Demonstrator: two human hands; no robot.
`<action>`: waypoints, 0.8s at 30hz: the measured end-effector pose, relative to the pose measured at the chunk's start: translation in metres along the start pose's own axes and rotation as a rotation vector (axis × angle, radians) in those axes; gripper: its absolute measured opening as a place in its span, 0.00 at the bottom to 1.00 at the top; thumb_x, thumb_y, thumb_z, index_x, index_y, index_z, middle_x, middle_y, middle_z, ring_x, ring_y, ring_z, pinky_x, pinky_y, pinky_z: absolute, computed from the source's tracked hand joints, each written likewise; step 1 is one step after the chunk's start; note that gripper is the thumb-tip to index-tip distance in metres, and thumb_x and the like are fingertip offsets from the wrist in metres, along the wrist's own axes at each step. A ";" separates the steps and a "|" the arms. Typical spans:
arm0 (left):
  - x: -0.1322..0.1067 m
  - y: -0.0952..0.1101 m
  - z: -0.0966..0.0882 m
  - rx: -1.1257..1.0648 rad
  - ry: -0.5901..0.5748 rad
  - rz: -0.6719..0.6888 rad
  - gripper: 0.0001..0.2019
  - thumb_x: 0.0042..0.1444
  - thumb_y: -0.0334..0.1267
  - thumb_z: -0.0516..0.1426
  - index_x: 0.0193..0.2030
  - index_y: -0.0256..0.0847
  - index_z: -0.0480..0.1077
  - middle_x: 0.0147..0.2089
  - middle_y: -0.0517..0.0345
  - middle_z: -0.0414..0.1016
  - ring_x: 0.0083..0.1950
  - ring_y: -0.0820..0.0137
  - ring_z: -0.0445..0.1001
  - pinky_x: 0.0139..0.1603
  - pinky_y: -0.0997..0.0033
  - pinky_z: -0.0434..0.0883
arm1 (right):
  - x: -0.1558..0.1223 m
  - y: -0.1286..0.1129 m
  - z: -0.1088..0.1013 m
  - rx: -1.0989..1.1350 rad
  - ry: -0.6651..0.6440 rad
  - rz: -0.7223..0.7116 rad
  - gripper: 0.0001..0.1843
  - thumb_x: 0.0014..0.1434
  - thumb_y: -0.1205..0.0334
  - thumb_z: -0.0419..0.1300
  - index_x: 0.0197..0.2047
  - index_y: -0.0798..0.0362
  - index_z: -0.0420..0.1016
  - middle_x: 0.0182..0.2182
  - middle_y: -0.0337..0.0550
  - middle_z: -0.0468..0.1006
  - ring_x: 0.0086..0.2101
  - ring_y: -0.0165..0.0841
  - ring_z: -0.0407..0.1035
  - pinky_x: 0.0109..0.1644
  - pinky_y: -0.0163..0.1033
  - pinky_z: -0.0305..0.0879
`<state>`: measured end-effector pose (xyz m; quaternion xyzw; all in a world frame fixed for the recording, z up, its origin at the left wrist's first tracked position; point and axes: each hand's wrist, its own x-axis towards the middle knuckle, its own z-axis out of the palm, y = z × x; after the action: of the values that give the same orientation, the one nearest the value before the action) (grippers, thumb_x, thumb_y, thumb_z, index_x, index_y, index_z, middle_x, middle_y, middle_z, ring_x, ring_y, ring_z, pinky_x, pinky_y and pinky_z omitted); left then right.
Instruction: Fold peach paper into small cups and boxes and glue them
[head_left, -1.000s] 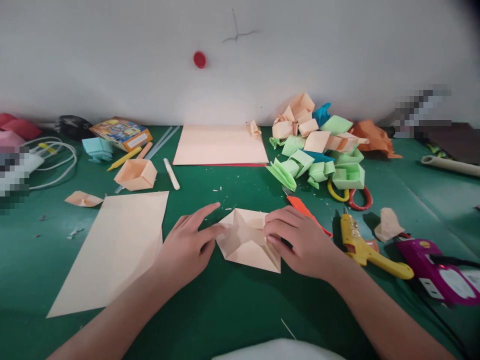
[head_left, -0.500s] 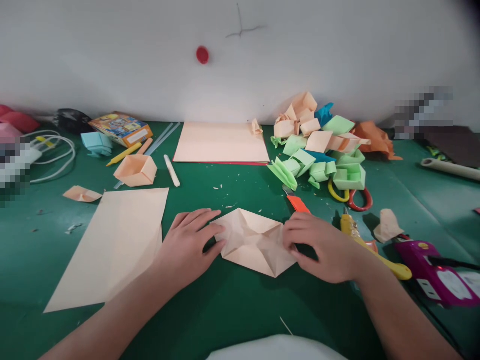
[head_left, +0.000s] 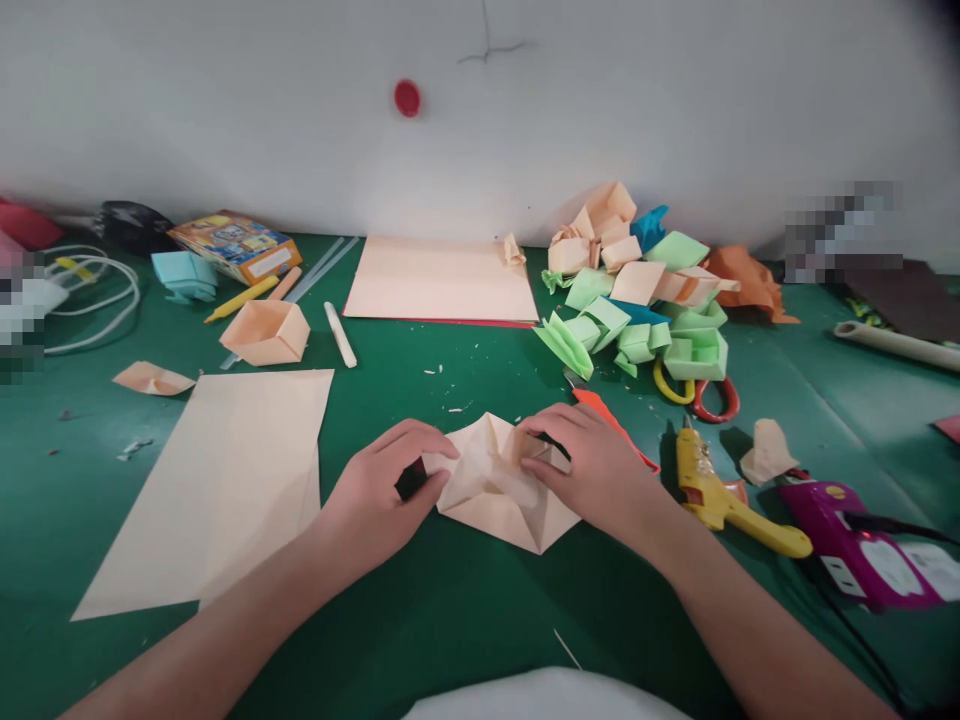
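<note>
A creased sheet of peach paper, partly folded, lies on the green table in front of me. My left hand pinches its left corner between thumb and fingers. Over the paper's upper right part, my right hand has thumb and fingertips closed on a raised fold near the middle. The right end of the paper is partly hidden under that hand. Left of my left forearm lie flat peach sheets. Just beyond my right hand is an orange cutter, partly covered by it.
A pile of folded green and peach papers stands at the back right, with scissors before it. A yellow glue gun and a purple power strip lie right. Back left are a peach paper box and a white marker.
My right hand has moved left from the paper's right end to its middle and now grips a fold there. The left hand keeps to the left corner, which is lifted slightly.
</note>
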<state>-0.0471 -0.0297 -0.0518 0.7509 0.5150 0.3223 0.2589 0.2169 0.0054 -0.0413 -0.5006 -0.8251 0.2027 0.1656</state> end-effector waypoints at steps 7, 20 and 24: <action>0.009 0.008 -0.005 -0.354 0.061 -0.260 0.21 0.58 0.40 0.61 0.59 0.50 0.70 0.44 0.59 0.76 0.40 0.71 0.76 0.37 0.75 0.74 | -0.003 -0.017 -0.018 0.452 -0.140 0.206 0.08 0.64 0.54 0.61 0.35 0.48 0.74 0.31 0.37 0.76 0.31 0.32 0.69 0.33 0.37 0.66; 0.058 0.019 -0.003 -0.260 -0.155 -0.249 0.14 0.58 0.49 0.59 0.41 0.45 0.82 0.44 0.56 0.81 0.41 0.66 0.76 0.37 0.70 0.68 | -0.004 -0.011 0.002 0.618 0.069 0.219 0.04 0.63 0.60 0.60 0.40 0.48 0.75 0.32 0.36 0.77 0.32 0.31 0.71 0.34 0.35 0.67; 0.066 0.024 0.001 -0.217 -0.106 -0.318 0.14 0.57 0.50 0.60 0.33 0.41 0.79 0.32 0.60 0.76 0.32 0.71 0.70 0.31 0.72 0.63 | -0.005 -0.010 0.004 0.608 0.206 0.184 0.03 0.63 0.61 0.60 0.39 0.49 0.76 0.31 0.37 0.78 0.30 0.31 0.71 0.31 0.35 0.68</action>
<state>-0.0148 0.0238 -0.0204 0.6438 0.5751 0.2910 0.4125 0.2101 -0.0038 -0.0398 -0.5187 -0.6570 0.4021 0.3710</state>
